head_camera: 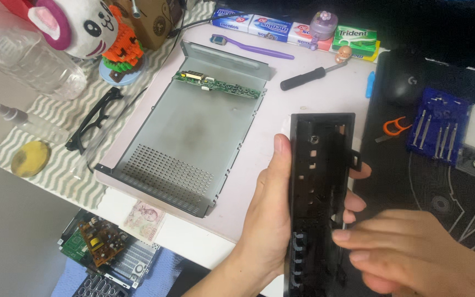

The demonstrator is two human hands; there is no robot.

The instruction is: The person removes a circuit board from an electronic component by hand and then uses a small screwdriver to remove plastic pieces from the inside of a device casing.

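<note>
At lower centre, our left hand (268, 214) grips the black plastic front panel (317, 198) by its long edges; our blurred right hand (413, 256) seems loosely open, fingertips touching it. Light, stiff, probably with brittle clips.

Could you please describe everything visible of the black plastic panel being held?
The black plastic panel is long, narrow and rigid-looking, with rectangular cut-outs, a side tab and button-like ridges near its lower end. It stands roughly lengthwise, raised above the white table. The left hand grips its left edge; the right hand fingertips touch its lower right side.
</note>
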